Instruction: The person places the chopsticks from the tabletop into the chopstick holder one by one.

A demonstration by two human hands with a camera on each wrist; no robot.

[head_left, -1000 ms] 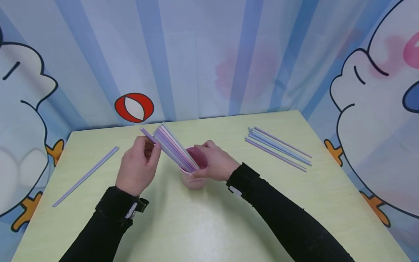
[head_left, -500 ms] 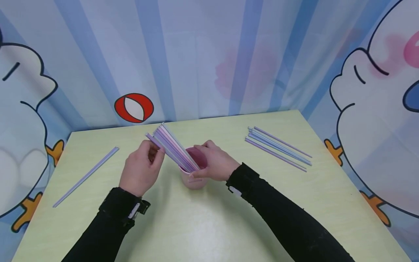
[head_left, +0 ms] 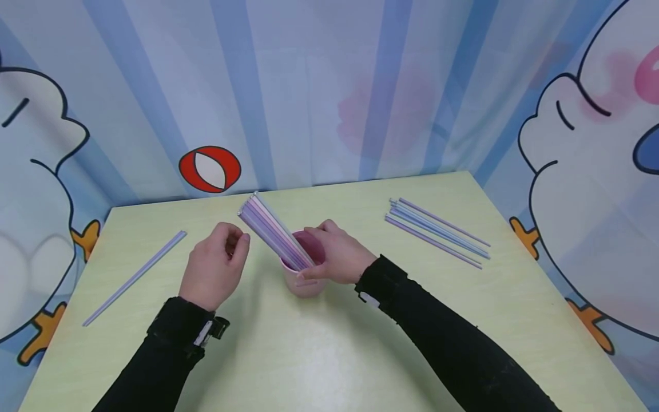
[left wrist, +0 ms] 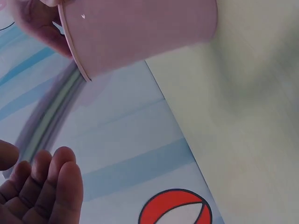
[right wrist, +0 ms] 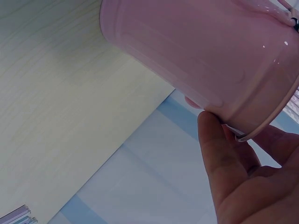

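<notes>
Left hand (head_left: 212,266): holds nothing; fingers (left wrist: 65,186) loosely curled, thumb apart from the fingertips in the left wrist view. Just beside the straws in the cup, not touching them.
Right hand (head_left: 342,252): grips the cup by its rim, thumb on the outer wall.
Cup (head_left: 304,289): pink, mid-counter, mouth up; cannot tell whether its base fully rests on the counter (head_left: 288,366).
Straws in cup (head_left: 273,232): 1 bundle, purple, pink and pale, leaning left over the rim, tops fanned slightly. Exact count not readable.
Change, last 0.5 s: the purple straw pinched by the left hand is let go; it now lies in line with the bundle, and the hand has drawn back a little. Right hand and cup hold position.
Meaning: judged 1 straw further along in loading the cup, with the left hand free.
Loose straw at left (head_left: 135,278): purple, on the counter; 1 or 2 side by side, cannot tell.
Loose straws at right (head_left: 441,232): blue and purple group on the counter, outside the cup.
</notes>
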